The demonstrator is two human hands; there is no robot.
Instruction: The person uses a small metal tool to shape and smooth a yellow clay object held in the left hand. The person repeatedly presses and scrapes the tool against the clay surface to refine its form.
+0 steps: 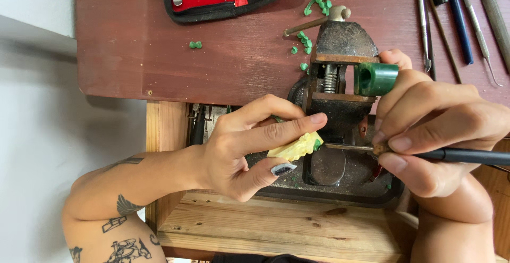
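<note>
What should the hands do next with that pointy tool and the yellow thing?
Probably ease the tool tip a touch further into the green bit at the edge of the yellow piece. The right hand already aims the tip there, and the left hand pinches the piece steady beside the vise.

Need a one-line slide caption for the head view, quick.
Left hand pinches a yellow piece while right hand applies a black-handled tool beside a bench vise.
</note>
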